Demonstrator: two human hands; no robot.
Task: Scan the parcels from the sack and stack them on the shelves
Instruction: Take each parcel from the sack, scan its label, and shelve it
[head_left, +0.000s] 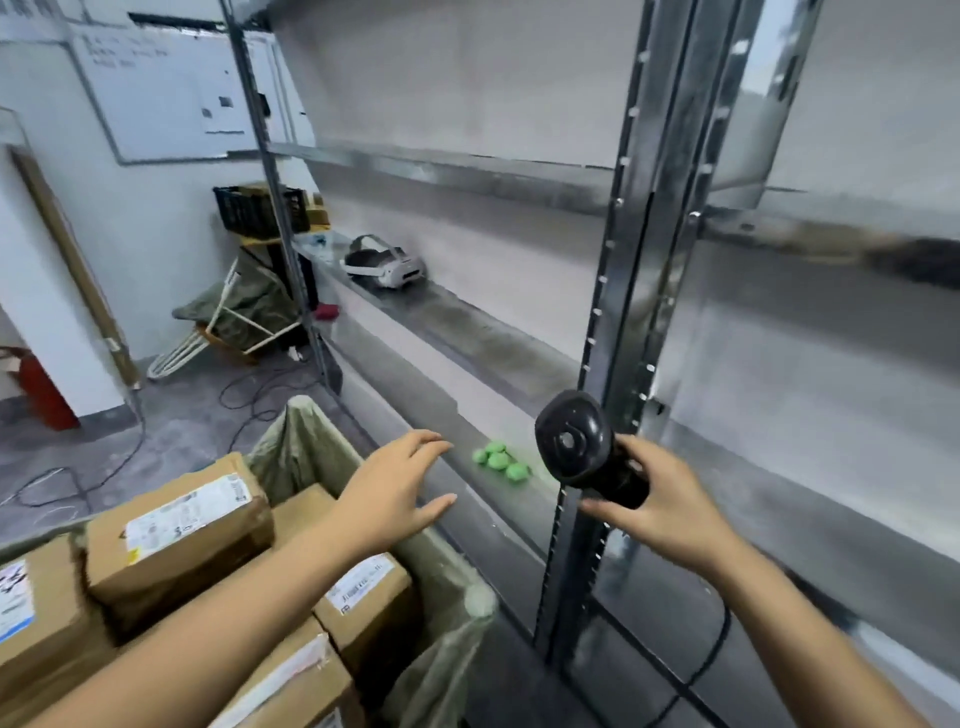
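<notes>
The sack (311, 447), olive green with its mouth open, sits at lower left against the shelves (467, 332) and is packed with brown cardboard parcels (176, 525). At least 4 show, each with a white label; the print on them is too blurred to read. The left hand (392, 493) hovers over the sack, fingers spread and open, holding nothing, reaching toward the shelf edge. The right hand (660, 504) has its fingers wrapped around a black scanner (574, 441), held in front of the steel upright (618, 291), with a black cable (711, 654) trailing down from it. Between the 2 hands, a cluster of small green blobs (498, 461) lies on the shelf. Farther along the same shelf rests a white headset (387, 262). No parcel on the shelves in view. Back in the corner, a black crate (254, 208) sits on a stand above another heap of green fabric (244, 306). A whiteboard (161, 88) hangs on the wall, its writing illegible. Cords (249, 395) snake over the concrete floor (171, 431).
</notes>
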